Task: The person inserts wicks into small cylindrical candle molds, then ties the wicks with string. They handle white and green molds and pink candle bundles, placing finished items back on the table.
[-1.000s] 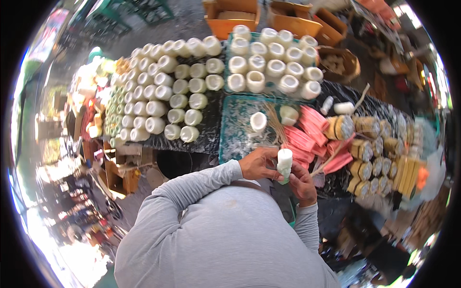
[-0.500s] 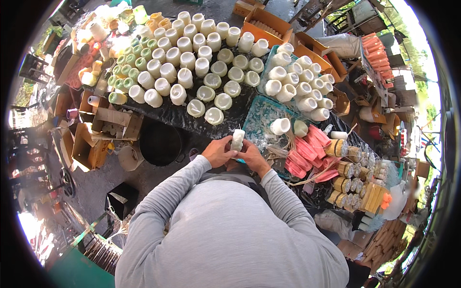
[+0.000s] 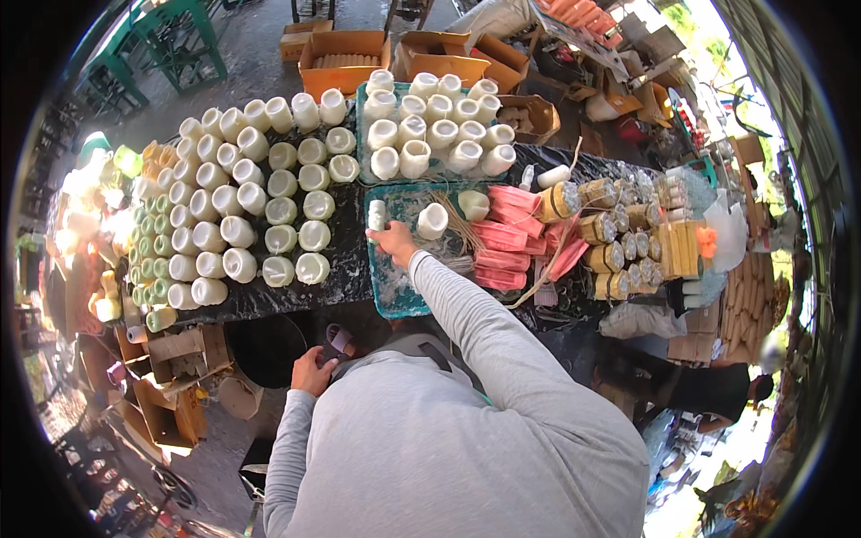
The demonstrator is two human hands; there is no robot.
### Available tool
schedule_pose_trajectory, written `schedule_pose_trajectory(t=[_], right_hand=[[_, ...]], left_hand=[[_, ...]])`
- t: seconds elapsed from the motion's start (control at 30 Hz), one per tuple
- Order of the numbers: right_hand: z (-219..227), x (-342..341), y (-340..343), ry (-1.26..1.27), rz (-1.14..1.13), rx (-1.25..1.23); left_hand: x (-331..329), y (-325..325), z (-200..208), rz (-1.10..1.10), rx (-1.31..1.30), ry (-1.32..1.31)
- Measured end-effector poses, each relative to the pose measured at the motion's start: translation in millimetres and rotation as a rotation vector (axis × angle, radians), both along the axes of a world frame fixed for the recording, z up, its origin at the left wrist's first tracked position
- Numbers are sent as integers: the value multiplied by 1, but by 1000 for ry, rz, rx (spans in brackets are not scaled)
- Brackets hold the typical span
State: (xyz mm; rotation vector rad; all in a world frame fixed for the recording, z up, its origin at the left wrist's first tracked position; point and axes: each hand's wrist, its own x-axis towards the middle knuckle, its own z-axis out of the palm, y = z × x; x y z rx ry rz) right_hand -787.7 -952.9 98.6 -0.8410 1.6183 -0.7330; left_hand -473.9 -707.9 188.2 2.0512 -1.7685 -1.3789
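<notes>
My right hand [image 3: 393, 240] reaches forward over the lower teal tray [image 3: 395, 305], its fingers closed around the lower part of a small white ridged candle [image 3: 377, 213]. The candle stands upright near the tray's left side. To its right, in the same tray, are a thicker white candle [image 3: 432, 221] and a bundle of pale wick strings [image 3: 462, 235]. Low beside my waist is my left hand [image 3: 311, 373], thumb and fingers loosely apart, with nothing visible in it.
Rows of white and greenish candles [image 3: 238, 230] cover the black-sheeted table on the left. Another teal tray [image 3: 366, 170] holds more white candles. Pink wax pieces [image 3: 502, 238] and tied bundles [image 3: 605, 258] lie to the right. Cardboard boxes [image 3: 343, 56] stand behind; a person [image 3: 708, 390] is at right.
The small candle has moved from between both hands at my waist to the tray, carried in my right hand. My left hand has let go and dropped left. The view has turned.
</notes>
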Motion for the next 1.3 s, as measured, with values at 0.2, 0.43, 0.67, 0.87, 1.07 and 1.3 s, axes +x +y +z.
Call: schedule_pose_trajectory(t=[0.2, 0.43, 0.67, 0.87, 1.07, 1.3], right_hand=[[15, -33, 55, 756, 294, -516], [47, -67, 82, 949, 530, -385], [52, -95, 114, 833, 410, -555], [78, -130, 150, 811, 347, -202], [124, -92, 163, 733, 322, -503], [158, -18, 179, 559, 500, -880]], left_hand=[[-20, -14, 5, 56, 38, -3], [-44, -34, 16, 61, 89, -5], [-42, -48, 15, 31, -32, -17], [-37, -56, 6, 47, -175, 6], [-58, -92, -6, -51, 107, 5], [-115, -109, 25, 84, 487, 1013]])
